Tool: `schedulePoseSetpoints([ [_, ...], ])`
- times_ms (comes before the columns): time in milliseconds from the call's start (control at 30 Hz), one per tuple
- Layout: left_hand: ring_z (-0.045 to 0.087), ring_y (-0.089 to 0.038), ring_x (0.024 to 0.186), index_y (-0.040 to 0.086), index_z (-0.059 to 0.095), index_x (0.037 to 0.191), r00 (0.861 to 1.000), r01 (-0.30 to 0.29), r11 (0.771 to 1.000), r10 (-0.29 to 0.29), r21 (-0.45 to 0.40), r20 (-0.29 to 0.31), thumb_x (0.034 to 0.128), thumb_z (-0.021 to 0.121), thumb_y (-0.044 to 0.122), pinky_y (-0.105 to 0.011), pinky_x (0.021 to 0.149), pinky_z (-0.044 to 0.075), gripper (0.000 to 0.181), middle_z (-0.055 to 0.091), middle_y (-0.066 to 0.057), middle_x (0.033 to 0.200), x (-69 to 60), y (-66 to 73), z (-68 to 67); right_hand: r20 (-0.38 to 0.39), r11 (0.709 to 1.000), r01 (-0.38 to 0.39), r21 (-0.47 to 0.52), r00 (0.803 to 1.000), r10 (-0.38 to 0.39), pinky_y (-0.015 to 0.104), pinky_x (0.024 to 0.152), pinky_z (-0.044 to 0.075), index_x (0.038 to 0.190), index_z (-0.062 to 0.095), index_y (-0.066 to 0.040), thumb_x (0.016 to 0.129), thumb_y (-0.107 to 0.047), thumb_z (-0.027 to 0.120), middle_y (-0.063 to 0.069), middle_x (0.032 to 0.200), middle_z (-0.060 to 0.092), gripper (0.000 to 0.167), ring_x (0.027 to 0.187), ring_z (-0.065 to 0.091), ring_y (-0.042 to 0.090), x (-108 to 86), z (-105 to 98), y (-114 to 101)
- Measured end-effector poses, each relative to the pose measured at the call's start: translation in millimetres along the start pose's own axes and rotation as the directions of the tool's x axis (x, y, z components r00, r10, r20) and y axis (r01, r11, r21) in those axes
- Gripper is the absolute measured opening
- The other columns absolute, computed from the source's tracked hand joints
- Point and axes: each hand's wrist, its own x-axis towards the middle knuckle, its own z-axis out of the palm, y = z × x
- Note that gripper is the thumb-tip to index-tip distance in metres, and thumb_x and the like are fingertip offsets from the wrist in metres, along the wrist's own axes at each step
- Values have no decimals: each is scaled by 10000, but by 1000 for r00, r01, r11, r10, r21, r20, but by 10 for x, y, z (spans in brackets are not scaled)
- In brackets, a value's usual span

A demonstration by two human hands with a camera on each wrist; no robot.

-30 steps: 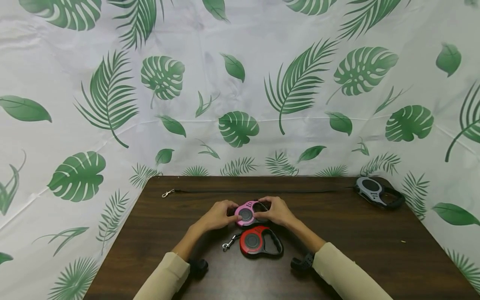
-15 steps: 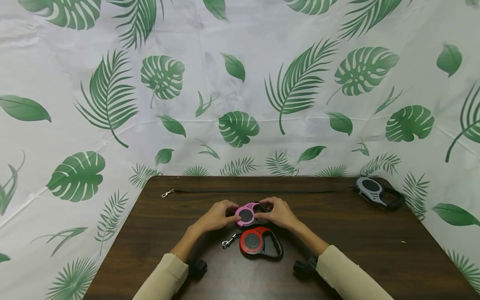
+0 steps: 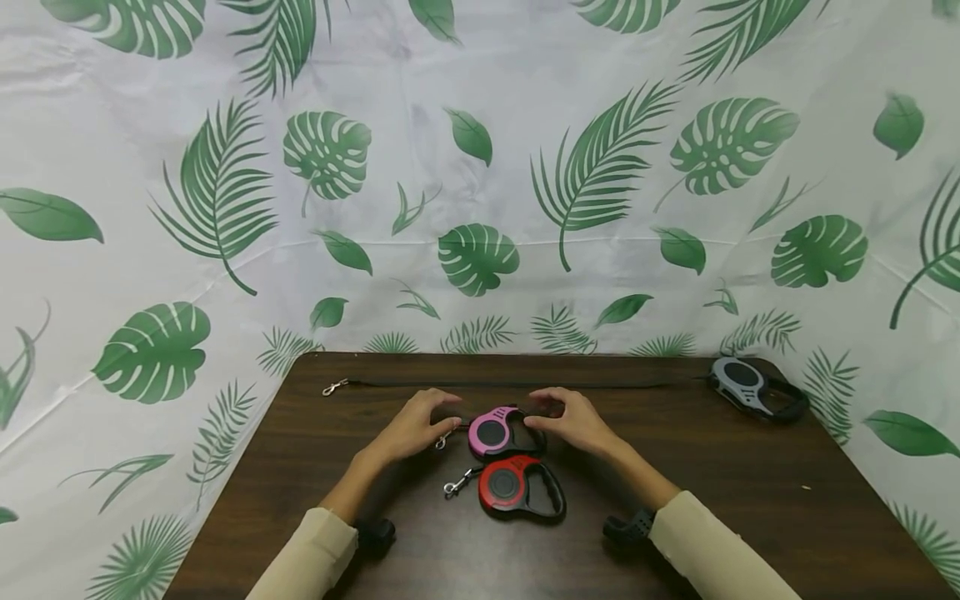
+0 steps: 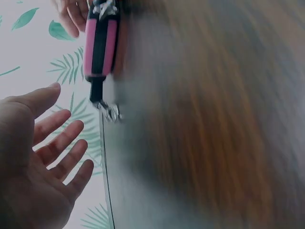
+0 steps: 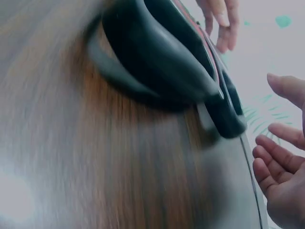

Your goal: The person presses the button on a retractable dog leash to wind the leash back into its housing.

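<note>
A pink retractable dog leash [image 3: 492, 432] lies on the table just behind a red retractable dog leash [image 3: 503, 483], close together. My left hand [image 3: 415, 427] is left of the pink leash, near its metal clip [image 3: 441, 442]. Its fingers are spread and hold nothing, as the left wrist view shows beside the pink casing [image 4: 110, 47]. At the pink leash's handle side is my right hand [image 3: 576, 422], fingers loosely bent and free. In the right wrist view this hand [image 5: 286, 167] is apart from the black handles [image 5: 164, 52], which are blurred.
A grey retractable leash [image 3: 742, 377] lies at the table's back right corner. Its black cord [image 3: 510, 384] runs along the back edge to a metal clip [image 3: 335, 387] at the far left. Behind the dark wooden table [image 3: 300, 492] hangs a leaf-patterned sheet [image 3: 408, 275].
Both hands have let go of the pink leash and moved apart, left hand leftward and right hand rightward. The pink leash's clip has come into sight. The leashes stay in place.
</note>
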Motion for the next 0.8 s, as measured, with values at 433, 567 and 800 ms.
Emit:
schedulePoseSetpoints([
  [433,576,-404,1301,-25,640,1373,997,-15,992,24,122,-68,1012,741,161,-599,1088,465,418,648,-174,1344,-167,-216,-272,11,996,84,-42,996,-84,563,1049,519,1420,640,-39,946,-338,830,129,1381,687,592,1258,651,344,-176,-440,240],
  [567,569,-417,1316,-26,613,1406,998,24,990,-15,138,-68,1016,738,175,-608,1083,468,456,625,-189,1370,-273,-342,-374,13,996,82,-44,997,-81,586,1037,517,1423,632,-28,963,-315,813,152,1391,677,572,1255,646,385,-258,-609,348],
  [800,559,-439,1332,-38,590,1430,993,58,986,-41,157,-111,1006,743,135,-621,1098,452,482,605,-225,1395,-454,-613,-523,-25,994,56,-98,998,-59,572,1031,519,1402,651,-40,960,-315,817,115,1373,687,546,1249,651,359,-434,-932,548],
])
